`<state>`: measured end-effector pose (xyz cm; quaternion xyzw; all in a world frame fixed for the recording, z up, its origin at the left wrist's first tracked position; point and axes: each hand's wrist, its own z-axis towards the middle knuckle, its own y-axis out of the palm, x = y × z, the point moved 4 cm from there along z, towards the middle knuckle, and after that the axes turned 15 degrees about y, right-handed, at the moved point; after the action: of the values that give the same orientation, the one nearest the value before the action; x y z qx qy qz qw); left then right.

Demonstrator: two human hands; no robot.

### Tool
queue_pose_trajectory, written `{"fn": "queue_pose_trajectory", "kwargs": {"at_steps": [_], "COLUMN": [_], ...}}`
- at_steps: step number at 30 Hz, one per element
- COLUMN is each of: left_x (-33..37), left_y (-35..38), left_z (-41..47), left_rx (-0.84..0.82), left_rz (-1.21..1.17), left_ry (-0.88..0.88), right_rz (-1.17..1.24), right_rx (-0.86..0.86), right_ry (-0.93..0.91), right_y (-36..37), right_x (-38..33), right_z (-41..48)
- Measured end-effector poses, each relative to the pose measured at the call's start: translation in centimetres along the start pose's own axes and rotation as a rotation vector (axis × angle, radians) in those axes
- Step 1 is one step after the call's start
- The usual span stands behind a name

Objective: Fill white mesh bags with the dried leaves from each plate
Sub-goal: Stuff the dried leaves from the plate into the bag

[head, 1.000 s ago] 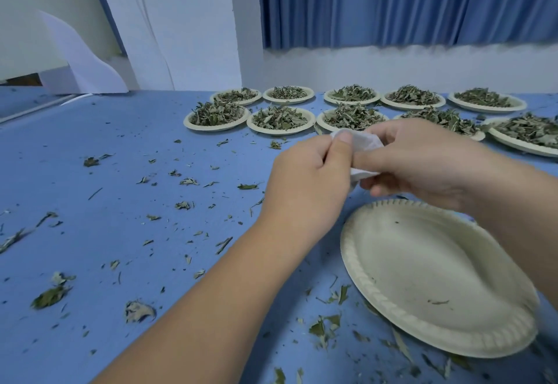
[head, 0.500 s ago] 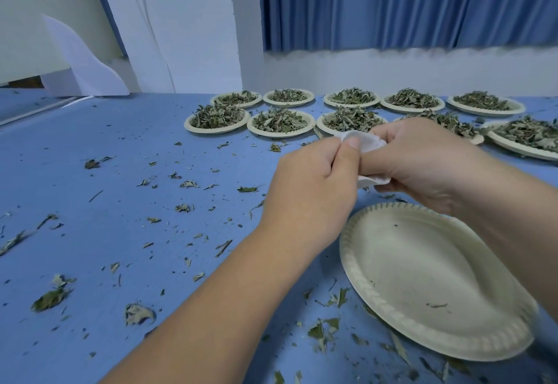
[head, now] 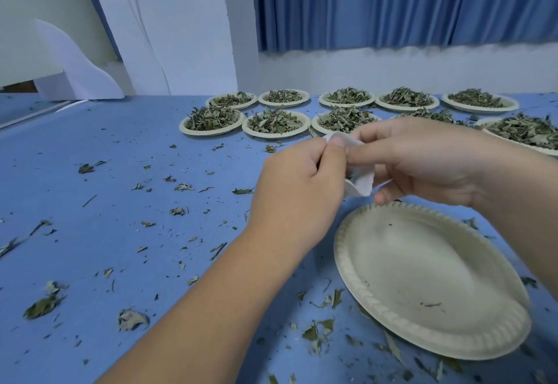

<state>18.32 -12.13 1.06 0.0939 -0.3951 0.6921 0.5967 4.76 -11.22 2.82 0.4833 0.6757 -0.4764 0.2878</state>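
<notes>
Blue table (head: 90, 130) w/ leaf bits, filled plates (head: 273, 122) at back. Left hand (head: 297, 184) & right hand (head: 422, 160) both pinch white mesh bag (head: 360, 183) above empty plate (head: 428, 281).

More of the white mesh bag (head: 362, 181) now in view, lower end loose.

Even, cool light with soft shadows and no glare. Wide-angle bending curves the edges. Far wall (head: 392, 66) looks smeared.

A crumpled white mesh bag (head: 360, 181) hangs above the near, almost bare paper plate (head: 422, 263); plates (head: 211, 133) heaped with dried leaves (head: 273, 121) stand in rows beyond.
</notes>
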Motion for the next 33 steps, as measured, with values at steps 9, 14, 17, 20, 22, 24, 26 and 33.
{"fn": "queue_pose_trajectory", "kwargs": {"at_steps": [9,14,17,20,22,24,26,33], "left_x": [1.1,1.4,1.1,0.9,0.9,1.1,1.5,2.3], "left_y": [0.7,1.2,0.6,0.3,0.3,0.3,0.4,0.7], "left_z": [-0.5,-0.7,-0.3,-0.2,-0.2,-0.2,-0.3,-0.5], "left_rx": [-0.041,-0.053,0.017,0.038,0.042,0.029,0.012,0.02], "left_rz": [0.052,0.045,0.069,0.085,0.068,0.07,0.058,-0.005], "left_ry": [0.103,0.157,0.178,0.184,0.184,0.199,0.204,0.261], "right_rz": [-0.075,-0.138,0.021,0.062,0.055,0.067,0.034,0.05], "right_rx": [0.149,0.265,0.094,-0.148,-0.136,-0.042,0.067,0.202], "right_ry": [-0.087,-0.096,-0.12,-0.111,-0.116,-0.148,-0.17,-0.164], "right_y": [1.7,2.0,1.8,1.5,1.3,1.4,1.8,1.3], "right_x": [0.5,1.2,0.8,0.5,0.5,0.5,0.6,1.0], "right_z": [0.5,1.3,0.9,0.6,0.9,1.0,1.0,1.3]}}
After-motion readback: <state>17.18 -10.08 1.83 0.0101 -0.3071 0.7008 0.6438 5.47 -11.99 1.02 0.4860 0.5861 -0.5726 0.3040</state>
